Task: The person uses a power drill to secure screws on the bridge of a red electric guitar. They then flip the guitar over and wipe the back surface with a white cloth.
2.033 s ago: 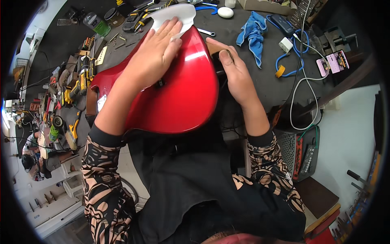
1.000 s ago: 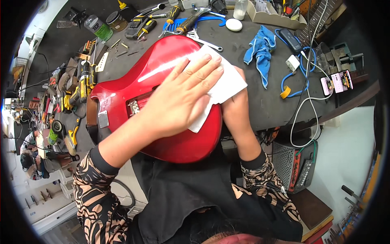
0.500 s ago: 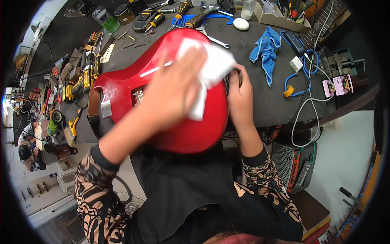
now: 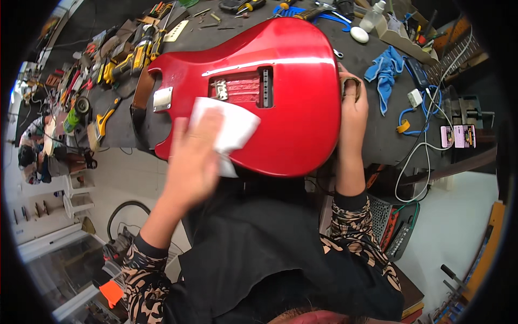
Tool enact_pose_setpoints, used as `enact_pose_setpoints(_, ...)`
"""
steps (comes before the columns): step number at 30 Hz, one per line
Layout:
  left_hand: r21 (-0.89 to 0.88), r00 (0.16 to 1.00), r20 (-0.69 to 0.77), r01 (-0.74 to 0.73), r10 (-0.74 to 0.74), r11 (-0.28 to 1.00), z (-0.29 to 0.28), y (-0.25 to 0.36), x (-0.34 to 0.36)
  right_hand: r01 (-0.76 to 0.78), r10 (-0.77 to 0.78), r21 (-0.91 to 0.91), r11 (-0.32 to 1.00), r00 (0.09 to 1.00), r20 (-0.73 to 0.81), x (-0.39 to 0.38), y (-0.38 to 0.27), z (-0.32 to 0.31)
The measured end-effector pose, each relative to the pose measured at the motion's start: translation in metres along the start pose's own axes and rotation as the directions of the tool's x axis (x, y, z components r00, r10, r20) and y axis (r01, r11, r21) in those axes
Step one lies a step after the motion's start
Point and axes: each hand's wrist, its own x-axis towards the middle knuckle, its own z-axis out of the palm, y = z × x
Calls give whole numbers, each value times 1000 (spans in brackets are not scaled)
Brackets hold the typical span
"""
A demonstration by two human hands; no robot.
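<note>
A glossy red electric guitar body lies back side up across the bench edge. Its open rectangular cavity shows springs and a metal claw; a metal neck plate is at the left. My left hand, slightly blurred, presses a folded white cloth on the body's near side, below the cavity. At the right edge my right hand grips the body's rim, its fingers partly hidden. A dark brown curved piece, perhaps strap, shows by those fingers. Brown strap material hangs at the neck end.
A yellow drill and a yellow-handled scraper brush are left on the bench. Right of the guitar lie a blue rag, a white oval object, a blue cable and a white cable. A bench vise stands far right.
My left hand and the cloth have moved from the body's upper right to its near left side, uncovering the cavity. The view has shifted, and my right hand still holds the right edge.
</note>
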Motion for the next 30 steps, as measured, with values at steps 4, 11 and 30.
enact_pose_setpoints(4, -4, 921, -302, 257, -246, 966, 20, -28, -21, 11, -11, -48, 999, 1000, 3, 2, 3, 4)
enact_pose_setpoints(11, -214, 910, -347, -314, 228, 925, 42, 88, 53, 7, -8, 17, 1000, 999, 37, 21, 33, -12)
enact_pose_setpoints(30, -72, 927, -331, 160, -174, 985, 24, -28, -22, -16, 13, 44, 999, 998, 61, 8, 33, -12)
